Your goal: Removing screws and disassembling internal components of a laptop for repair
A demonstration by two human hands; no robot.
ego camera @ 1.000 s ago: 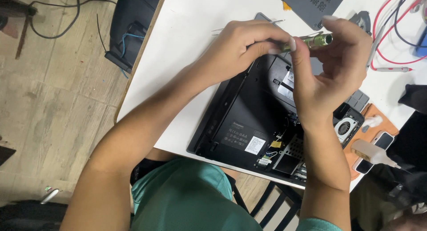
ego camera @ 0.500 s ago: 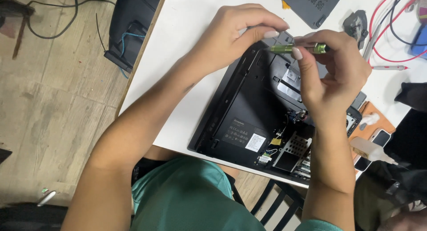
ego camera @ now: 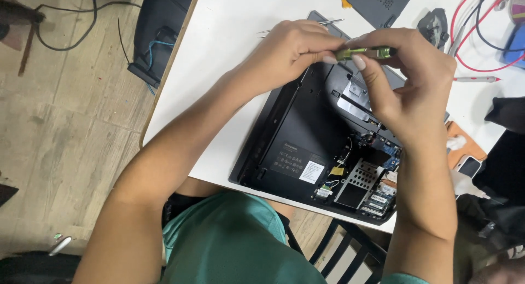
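Head view, both hands' fingers (ego camera: 358,62) pinching green screwdriver (ego camera: 365,53), lying level, left-right, above laptop (ego camera: 306,136).

Compared with a second ago, the left hand (ego camera: 292,54) and right hand (ego camera: 407,81) sit lower over the opened laptop (ego camera: 306,147), the green screwdriver (ego camera: 363,53) now lying level between their fingertips.

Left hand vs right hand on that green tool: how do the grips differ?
The left hand is curled into a loose fist, knuckles up, at one end of the green tool; the right hand pinches it from above with thumb and fingertips, palm toward the camera. The left comes from the table's edge side, the right from over the open laptop. Both hold the tool above the laptop.
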